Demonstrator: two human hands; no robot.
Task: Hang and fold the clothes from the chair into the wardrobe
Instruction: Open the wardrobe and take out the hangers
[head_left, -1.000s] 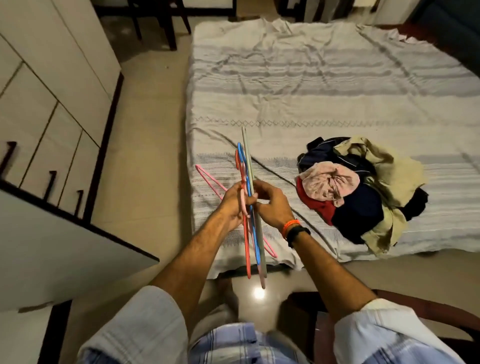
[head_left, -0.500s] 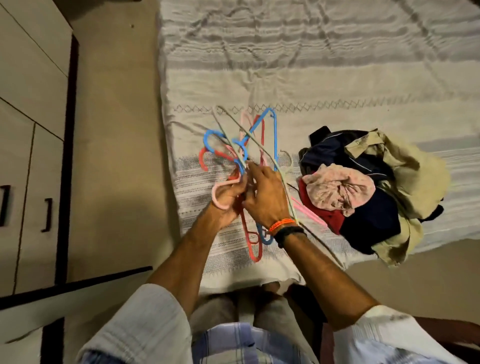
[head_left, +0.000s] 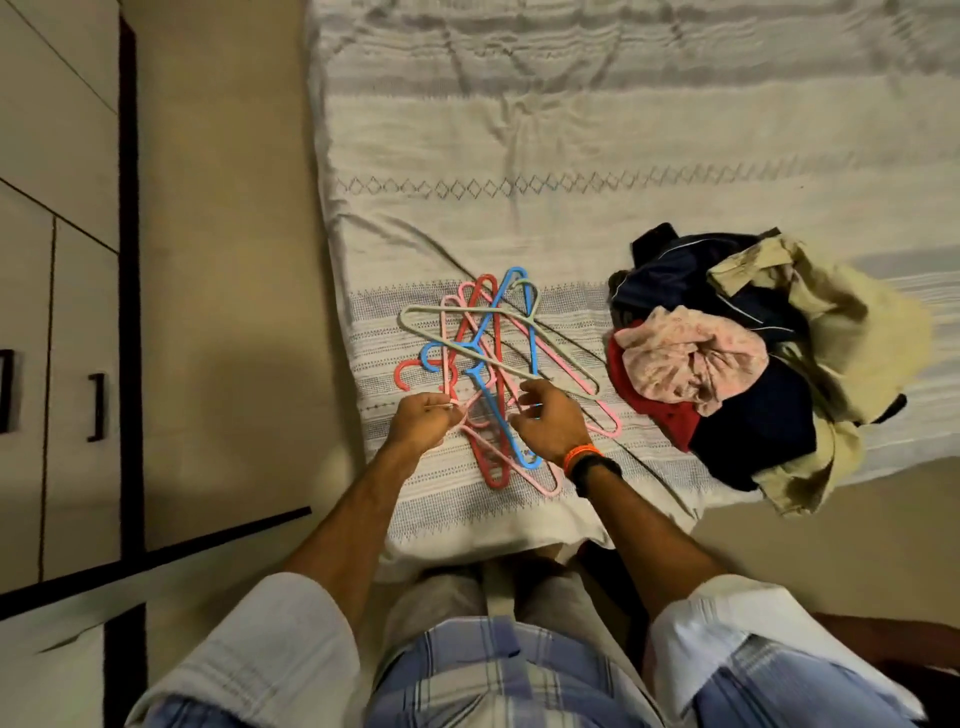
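Plastic hangers (head_left: 488, 364), thin and triangular in pink, red, blue and grey, lie tangled flat on the woven striped sheet (head_left: 571, 145) near the bed's left edge. Left hand (head_left: 423, 423) pinches a pink hook, fingers curled tight. Right hand (head_left: 550, 423) has fingers curled at the tangle; its exact hold I can't tell. Crumpled soft clothes (head_left: 753, 358) heap just right, near the front edge.
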